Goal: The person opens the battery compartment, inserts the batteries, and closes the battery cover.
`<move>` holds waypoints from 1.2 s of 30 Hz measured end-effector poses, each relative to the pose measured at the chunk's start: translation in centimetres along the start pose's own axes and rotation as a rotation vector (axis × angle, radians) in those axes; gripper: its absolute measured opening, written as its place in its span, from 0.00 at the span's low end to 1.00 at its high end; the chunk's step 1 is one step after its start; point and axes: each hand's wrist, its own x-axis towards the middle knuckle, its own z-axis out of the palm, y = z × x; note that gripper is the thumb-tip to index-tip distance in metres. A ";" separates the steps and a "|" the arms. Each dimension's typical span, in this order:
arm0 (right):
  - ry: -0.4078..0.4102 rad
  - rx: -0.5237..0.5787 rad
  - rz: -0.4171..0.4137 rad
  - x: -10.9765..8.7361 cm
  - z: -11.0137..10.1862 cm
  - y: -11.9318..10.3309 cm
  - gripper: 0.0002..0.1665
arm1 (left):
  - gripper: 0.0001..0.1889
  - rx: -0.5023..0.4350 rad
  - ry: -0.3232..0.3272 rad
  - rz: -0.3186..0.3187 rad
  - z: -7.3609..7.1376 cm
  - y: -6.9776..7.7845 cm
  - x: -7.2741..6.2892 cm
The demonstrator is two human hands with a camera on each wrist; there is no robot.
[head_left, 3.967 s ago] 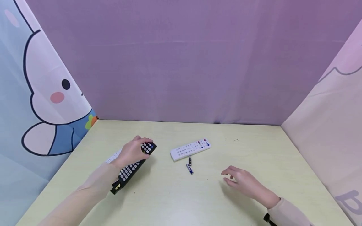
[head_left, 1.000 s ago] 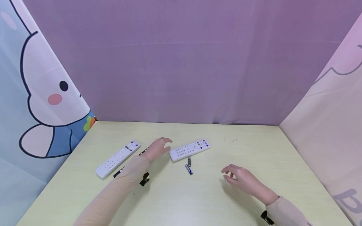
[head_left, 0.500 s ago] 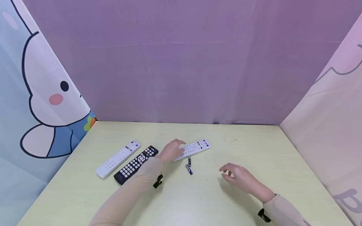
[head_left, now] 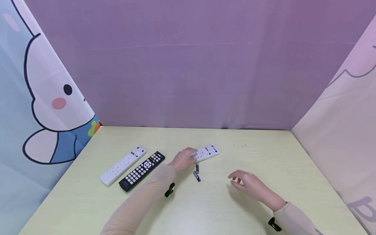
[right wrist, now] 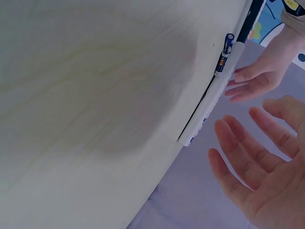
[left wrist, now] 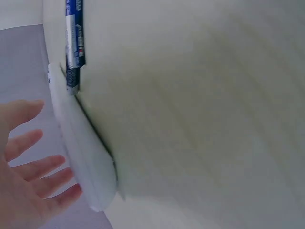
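Reaching with left hand [head_left: 182, 159], loose and empty, from laid-down black remote [head_left: 142, 171] to rightmost white remote [head_left: 208, 152], beside batteries [head_left: 196, 176]; apparently shifting work there, not yet gripping. Keeping right hand [head_left: 249, 186] relaxed, empty.

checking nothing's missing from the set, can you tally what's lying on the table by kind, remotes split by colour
White remotes: 2
Black remote: 1
Small batteries: 2
Total: 5
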 end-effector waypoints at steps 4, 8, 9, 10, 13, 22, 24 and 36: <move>-0.001 0.002 0.005 -0.1 0.1 0.0 0.09 | 0.24 0.041 -0.018 -0.008 0.5 -0.2 0.1; -0.003 0.000 0.007 -0.1 0.1 0.1 0.09 | 0.24 0.072 -0.014 0.002 0.7 -0.4 0.2; -0.004 0.001 0.006 -0.1 0.1 0.2 0.09 | 0.24 0.076 -0.014 0.003 0.7 -0.4 0.2; -0.004 0.002 0.006 -0.1 0.0 0.1 0.09 | 0.23 0.076 -0.016 0.003 0.7 -0.4 0.2; -0.004 0.007 0.005 -0.1 0.0 0.2 0.09 | 0.23 0.078 -0.026 -0.005 0.7 -0.5 0.2; -0.007 0.004 0.013 -0.2 0.1 0.4 0.09 | 0.23 0.106 -0.056 -0.004 0.1 -0.3 0.0; -0.007 0.008 0.016 -0.2 0.1 0.3 0.09 | 0.24 0.130 -0.059 -0.009 0.1 -0.2 0.0; -0.002 0.006 -0.002 -0.2 0.0 0.3 0.09 | 0.25 -0.058 -0.008 -0.056 -0.9 -0.1 -0.4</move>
